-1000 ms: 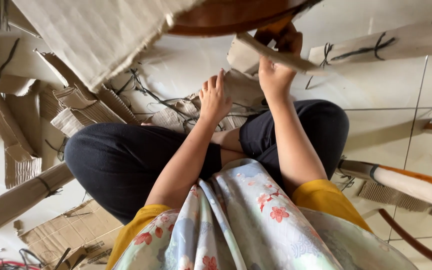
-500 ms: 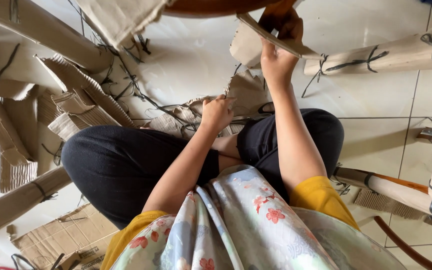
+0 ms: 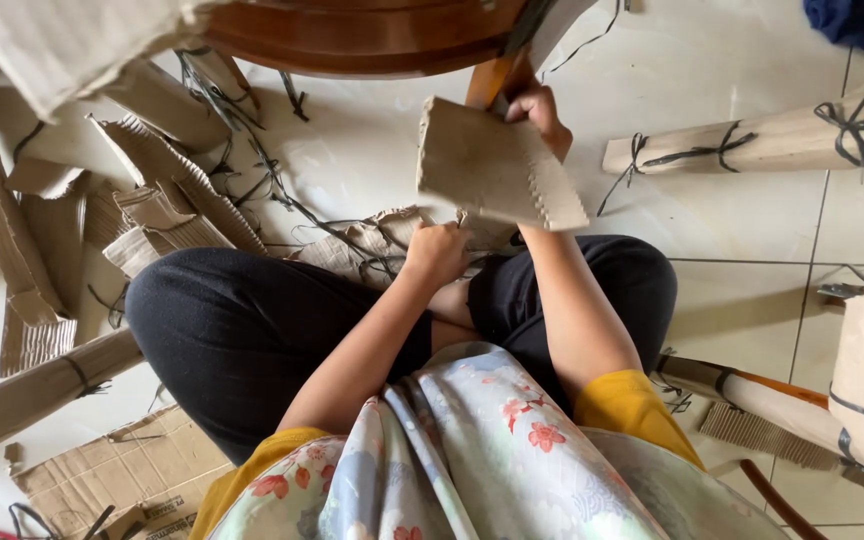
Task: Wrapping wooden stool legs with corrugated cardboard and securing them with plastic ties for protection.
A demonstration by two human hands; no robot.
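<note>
I see my right hand (image 3: pixel 540 108) gripping a corrugated cardboard piece (image 3: pixel 497 165) beneath the wooden chair (image 3: pixel 372 35); my left hand (image 3: pixel 439 252) is fisted on cardboard scraps (image 3: pixel 367 245).

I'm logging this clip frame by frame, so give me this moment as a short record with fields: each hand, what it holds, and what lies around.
setting: person sitting cross-legged on a tiled floor
right hand: raised, gripping a piece of corrugated cardboard by its upper edge
left hand: closed in a fist, low by the lap, over cardboard scraps
overhead: brown wooden furniture piece
left side: heap of torn cardboard
right side: cardboard-wrapped bundle tied with black straps
</note>
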